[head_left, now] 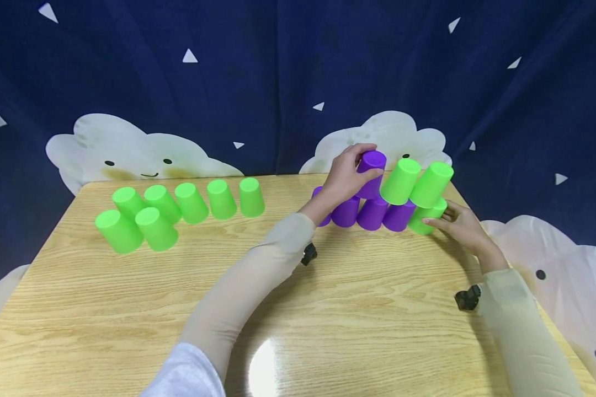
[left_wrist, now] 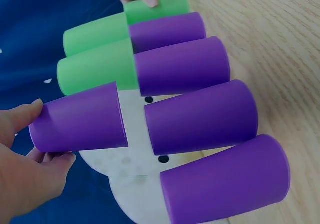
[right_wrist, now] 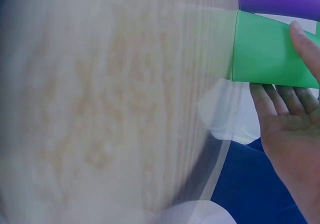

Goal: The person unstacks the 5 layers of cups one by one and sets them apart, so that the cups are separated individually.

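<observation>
My left hand [head_left: 345, 173] pinches an upside-down purple cup [left_wrist: 82, 121] near its closed end, thumb on one side and fingers on the other. The cup hangs over a row of several upside-down purple cups [left_wrist: 202, 116], with a gap below its rim in the left wrist view. Beside it, two green cups [head_left: 400, 182] stand upside down on the row as a second level. At the row's right end, my right hand [head_left: 464, 227] holds a green cup [right_wrist: 275, 51] between thumb and fingers. That cup stands on the table under the outer upper one.
On the left of the wooden table [head_left: 189, 309] stand several upside-down green cups [head_left: 191, 204], some in a back row and two in front. A dark blue curtain [head_left: 278, 82] with white clouds hangs behind the table. Small black devices [head_left: 468, 298] sit at both wrists.
</observation>
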Demonstrator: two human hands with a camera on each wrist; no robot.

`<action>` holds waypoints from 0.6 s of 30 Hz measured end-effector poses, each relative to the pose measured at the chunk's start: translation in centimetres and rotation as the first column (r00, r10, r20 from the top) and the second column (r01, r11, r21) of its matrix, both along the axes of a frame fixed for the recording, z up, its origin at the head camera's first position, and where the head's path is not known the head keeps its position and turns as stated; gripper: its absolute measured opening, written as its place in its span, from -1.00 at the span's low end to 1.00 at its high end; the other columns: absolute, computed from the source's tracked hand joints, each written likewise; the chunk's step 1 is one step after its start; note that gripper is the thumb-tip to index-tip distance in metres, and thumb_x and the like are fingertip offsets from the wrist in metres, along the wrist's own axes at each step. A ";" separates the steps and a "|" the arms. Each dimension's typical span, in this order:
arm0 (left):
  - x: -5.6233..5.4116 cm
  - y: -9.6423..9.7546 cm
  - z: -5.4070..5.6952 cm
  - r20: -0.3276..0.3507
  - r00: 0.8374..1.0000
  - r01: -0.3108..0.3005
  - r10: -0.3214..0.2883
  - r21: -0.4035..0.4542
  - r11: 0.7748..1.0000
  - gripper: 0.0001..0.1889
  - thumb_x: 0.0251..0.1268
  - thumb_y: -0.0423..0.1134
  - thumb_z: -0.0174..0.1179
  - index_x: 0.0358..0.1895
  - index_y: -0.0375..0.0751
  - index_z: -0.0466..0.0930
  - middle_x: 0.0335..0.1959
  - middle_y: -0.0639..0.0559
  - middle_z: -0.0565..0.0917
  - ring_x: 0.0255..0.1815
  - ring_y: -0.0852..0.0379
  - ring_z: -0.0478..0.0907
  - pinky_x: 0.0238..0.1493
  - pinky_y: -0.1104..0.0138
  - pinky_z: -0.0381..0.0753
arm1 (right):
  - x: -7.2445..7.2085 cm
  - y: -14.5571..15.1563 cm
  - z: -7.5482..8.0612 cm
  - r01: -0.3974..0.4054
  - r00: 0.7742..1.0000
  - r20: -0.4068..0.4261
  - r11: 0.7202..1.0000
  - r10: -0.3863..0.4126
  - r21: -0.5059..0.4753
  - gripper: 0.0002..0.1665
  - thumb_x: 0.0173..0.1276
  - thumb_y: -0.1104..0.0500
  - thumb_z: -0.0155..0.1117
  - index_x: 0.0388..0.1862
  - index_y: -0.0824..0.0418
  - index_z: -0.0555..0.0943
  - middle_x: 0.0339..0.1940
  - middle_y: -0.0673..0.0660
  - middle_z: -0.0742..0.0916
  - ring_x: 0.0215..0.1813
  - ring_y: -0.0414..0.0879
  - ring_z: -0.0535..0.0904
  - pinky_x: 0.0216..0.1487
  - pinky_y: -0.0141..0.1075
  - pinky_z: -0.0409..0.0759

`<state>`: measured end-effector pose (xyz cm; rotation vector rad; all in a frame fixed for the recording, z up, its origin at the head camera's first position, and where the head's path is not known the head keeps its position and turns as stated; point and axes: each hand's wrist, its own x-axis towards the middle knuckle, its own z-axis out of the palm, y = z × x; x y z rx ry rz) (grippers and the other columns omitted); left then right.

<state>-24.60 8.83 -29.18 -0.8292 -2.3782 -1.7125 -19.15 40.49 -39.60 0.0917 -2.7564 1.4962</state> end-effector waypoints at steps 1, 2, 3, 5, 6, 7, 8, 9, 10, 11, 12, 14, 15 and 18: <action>0.1 -0.2 0.1 0.000 1.000 -0.001 0.001 0.005 1.000 -0.45 0.25 -0.36 0.34 0.31 -0.30 0.43 0.21 -0.16 0.53 0.22 0.06 0.51 0.24 0.52 0.42 | 0.0 0.0 0.0 -0.006 1.000 -0.004 1.000 0.006 0.001 -0.22 0.39 0.10 0.33 0.41 0.45 0.26 0.02 -0.17 0.59 -0.02 -0.52 0.52 -0.04 -0.60 0.55; 0.2 -0.5 0.2 -0.001 1.000 -0.002 0.002 0.009 1.000 -0.45 0.25 -0.36 0.34 0.31 -0.29 0.44 0.21 -0.15 0.53 0.21 0.07 0.51 0.23 0.53 0.42 | 0.0 0.0 0.0 -0.008 1.000 -0.005 1.000 0.008 -0.002 -0.22 0.39 0.09 0.33 0.41 0.45 0.26 0.02 -0.18 0.59 -0.02 -0.52 0.52 -0.04 -0.60 0.55; 0.3 -0.7 0.2 0.000 1.000 -0.001 0.001 0.015 1.000 -0.45 0.25 -0.36 0.34 0.31 -0.29 0.44 0.22 -0.15 0.53 0.22 0.08 0.51 0.22 0.56 0.41 | 0.0 0.0 0.0 -0.010 1.000 -0.006 1.000 0.010 -0.005 -0.22 0.39 0.09 0.33 0.40 0.45 0.26 0.01 -0.19 0.59 -0.02 -0.51 0.52 -0.04 -0.60 0.55; 0.5 -1.2 0.3 0.006 1.000 0.005 -0.005 0.032 0.999 -0.44 0.24 -0.37 0.35 0.31 -0.29 0.44 0.22 -0.14 0.52 0.21 0.09 0.51 0.21 0.59 0.40 | 0.0 0.0 -0.1 -0.017 1.000 -0.008 1.000 0.017 -0.007 -0.23 0.39 0.09 0.32 0.40 0.47 0.26 0.00 -0.21 0.58 -0.02 -0.51 0.52 -0.05 -0.61 0.55; 0.6 -1.5 0.4 0.014 1.000 0.012 -0.013 0.044 0.999 -0.44 0.25 -0.38 0.34 0.32 -0.30 0.43 0.23 -0.15 0.51 0.22 0.09 0.51 0.22 0.59 0.39 | 0.1 0.1 -0.1 -0.018 1.000 -0.009 1.000 0.018 -0.009 -0.23 0.39 0.09 0.32 0.40 0.47 0.26 0.00 -0.23 0.58 -0.02 -0.52 0.52 -0.05 -0.61 0.55; 0.8 -1.9 0.4 0.021 1.000 0.019 -0.020 0.056 0.998 -0.45 0.25 -0.39 0.33 0.32 -0.31 0.42 0.24 -0.15 0.50 0.23 0.09 0.50 0.23 0.60 0.37 | 0.1 0.1 -0.1 -0.023 1.000 -0.010 1.000 0.023 -0.010 -0.23 0.40 0.09 0.32 0.40 0.47 0.26 -0.01 -0.23 0.58 -0.02 -0.51 0.52 -0.05 -0.61 0.55; 1.0 -2.3 0.4 0.027 0.999 0.025 -0.027 0.068 0.997 -0.45 0.26 -0.40 0.32 0.32 -0.32 0.42 0.24 -0.16 0.50 0.25 0.09 0.49 0.24 0.60 0.36 | 0.1 0.1 -0.1 -0.024 1.000 -0.011 1.000 0.024 -0.009 -0.23 0.40 0.09 0.32 0.40 0.47 0.26 -0.01 -0.25 0.57 -0.02 -0.51 0.52 -0.05 -0.61 0.56; 1.2 -2.7 0.4 0.032 0.999 0.031 -0.033 0.079 0.996 -0.45 0.26 -0.41 0.31 0.32 -0.33 0.41 0.24 -0.17 0.49 0.26 0.09 0.48 0.25 0.60 0.34 | 0.0 0.1 -0.1 -0.025 1.000 -0.012 1.000 0.025 -0.009 -0.23 0.40 0.09 0.31 0.40 0.47 0.26 -0.01 -0.25 0.57 -0.02 -0.51 0.52 -0.05 -0.61 0.56; 1.4 -3.2 0.4 0.036 0.999 0.034 -0.037 0.086 0.996 -0.45 0.27 -0.41 0.31 0.32 -0.34 0.41 0.24 -0.18 0.49 0.26 0.08 0.47 0.26 0.60 0.34 | 0.1 0.1 -0.1 -0.026 1.000 -0.012 1.000 0.025 -0.009 -0.23 0.40 0.09 0.31 0.40 0.47 0.26 -0.01 -0.25 0.57 -0.02 -0.51 0.53 -0.05 -0.61 0.56; 1.6 -3.7 0.4 0.037 0.999 0.034 -0.038 0.091 0.995 -0.46 0.27 -0.41 0.30 0.32 -0.34 0.40 0.24 -0.18 0.48 0.27 0.08 0.46 0.26 0.60 0.33 | 0.0 0.1 -0.1 -0.026 1.000 -0.013 1.000 0.026 -0.008 -0.23 0.40 0.09 0.31 0.40 0.47 0.26 -0.01 -0.24 0.57 -0.02 -0.51 0.53 -0.05 -0.60 0.56; 1.8 -4.2 0.4 0.036 0.999 0.031 -0.035 0.092 0.995 -0.46 0.28 -0.42 0.30 0.32 -0.34 0.41 0.24 -0.18 0.49 0.27 0.08 0.46 0.26 0.60 0.33 | 0.0 0.0 -0.1 -0.022 1.000 -0.013 1.000 0.022 -0.010 -0.23 0.39 0.09 0.32 0.40 0.47 0.26 -0.01 -0.23 0.58 -0.02 -0.50 0.53 -0.05 -0.60 0.56; 2.1 -5.4 0.2 0.030 0.999 0.019 -0.022 0.096 0.995 -0.47 0.27 -0.42 0.31 0.31 -0.34 0.42 0.22 -0.18 0.50 0.25 0.07 0.47 0.27 0.57 0.35 | 0.0 0.0 -0.1 -0.021 1.000 -0.013 1.000 0.021 -0.003 -0.23 0.39 0.09 0.32 0.40 0.47 0.26 0.00 -0.20 0.59 -0.02 -0.50 0.53 -0.05 -0.60 0.56; 2.3 -6.1 0.2 0.027 1.000 0.009 -0.012 0.096 0.995 -0.47 0.26 -0.42 0.31 0.30 -0.34 0.43 0.21 -0.19 0.50 0.24 0.06 0.48 0.27 0.56 0.36 | 0.0 0.0 -0.1 -0.021 1.000 -0.011 1.000 0.021 -0.001 -0.22 0.39 0.09 0.32 0.40 0.47 0.26 0.01 -0.19 0.59 -0.02 -0.50 0.53 -0.05 -0.60 0.56; 2.8 -8.2 -0.1 0.025 0.999 -0.027 0.024 0.101 0.995 -0.48 0.25 -0.43 0.32 0.29 -0.35 0.45 0.19 -0.19 0.51 0.23 0.04 0.49 0.29 0.50 0.38 | 0.0 0.0 0.0 -0.017 1.000 -0.008 1.000 0.017 0.000 -0.22 0.39 0.08 0.33 0.39 0.47 0.27 0.01 -0.17 0.60 -0.02 -0.51 0.53 -0.05 -0.60 0.56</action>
